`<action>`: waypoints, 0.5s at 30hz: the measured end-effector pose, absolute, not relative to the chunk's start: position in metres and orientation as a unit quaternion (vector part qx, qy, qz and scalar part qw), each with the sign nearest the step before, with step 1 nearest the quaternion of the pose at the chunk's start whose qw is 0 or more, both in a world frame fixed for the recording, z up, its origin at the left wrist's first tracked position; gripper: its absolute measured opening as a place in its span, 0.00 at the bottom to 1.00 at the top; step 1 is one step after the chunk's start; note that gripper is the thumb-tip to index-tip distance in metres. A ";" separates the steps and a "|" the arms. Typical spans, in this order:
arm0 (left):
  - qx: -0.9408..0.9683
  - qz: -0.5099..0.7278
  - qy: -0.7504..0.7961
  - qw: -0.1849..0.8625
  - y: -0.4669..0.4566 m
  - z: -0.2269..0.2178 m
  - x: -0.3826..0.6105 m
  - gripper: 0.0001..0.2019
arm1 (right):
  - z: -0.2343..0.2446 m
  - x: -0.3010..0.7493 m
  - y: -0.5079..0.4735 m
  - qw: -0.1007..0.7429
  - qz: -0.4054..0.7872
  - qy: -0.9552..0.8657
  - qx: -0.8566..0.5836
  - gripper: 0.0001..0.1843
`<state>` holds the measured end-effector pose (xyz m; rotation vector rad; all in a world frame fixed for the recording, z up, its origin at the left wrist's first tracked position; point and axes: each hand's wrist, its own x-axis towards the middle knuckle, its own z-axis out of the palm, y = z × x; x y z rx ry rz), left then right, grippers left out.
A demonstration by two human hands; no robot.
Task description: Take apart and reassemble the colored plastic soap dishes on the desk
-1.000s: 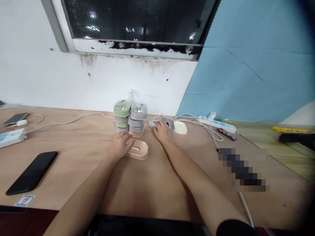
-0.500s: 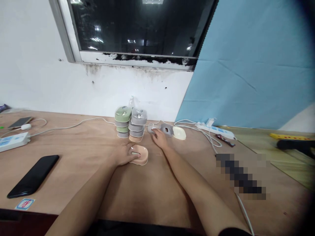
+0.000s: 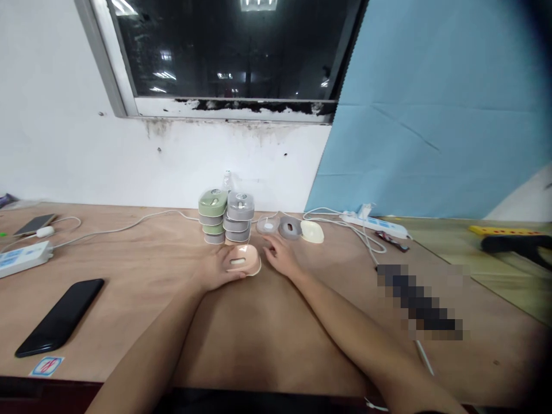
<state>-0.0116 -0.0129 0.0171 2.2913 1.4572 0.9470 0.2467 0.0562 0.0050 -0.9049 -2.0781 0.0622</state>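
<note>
My left hand (image 3: 215, 269) grips a pink oval soap-box part (image 3: 244, 260) and holds it tilted up just above the wooden table (image 3: 142, 276). Beside it on the right, my right hand (image 3: 280, 257) lies flat on the table with fingers spread and nothing in it. Behind them stand two stacks of oval boxes, one with a green top (image 3: 213, 202) and one with a grey top (image 3: 240, 206). To the right of the stacks lie a clear lid (image 3: 267, 225), a grey part (image 3: 290, 227) and a cream part (image 3: 312, 232).
A black phone (image 3: 60, 316) lies at the left front, with a white power strip (image 3: 23, 259) and another phone (image 3: 34, 224) further left. A second power strip (image 3: 375, 226) and white cables lie at the right, near a blurred patch (image 3: 420, 302). The wall and window stand behind the table.
My right hand drew back from the clear lid toward the pink part. My left hand lifted and tilted the pink part off the table.
</note>
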 end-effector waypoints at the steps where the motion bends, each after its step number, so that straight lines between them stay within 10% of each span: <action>1: 0.783 0.334 0.507 0.133 -0.013 0.018 -0.011 0.38 | 0.007 0.246 0.048 0.418 0.022 -0.840 -0.345 0.24; 8: 0.782 0.364 0.480 0.158 -0.017 0.026 -0.007 0.32 | 0.009 0.237 0.037 0.400 -0.012 -0.879 -0.259 0.30; 15: 0.756 0.387 0.491 0.193 -0.023 0.029 -0.001 0.28 | 0.002 0.239 0.044 0.464 -0.043 -0.840 -0.277 0.09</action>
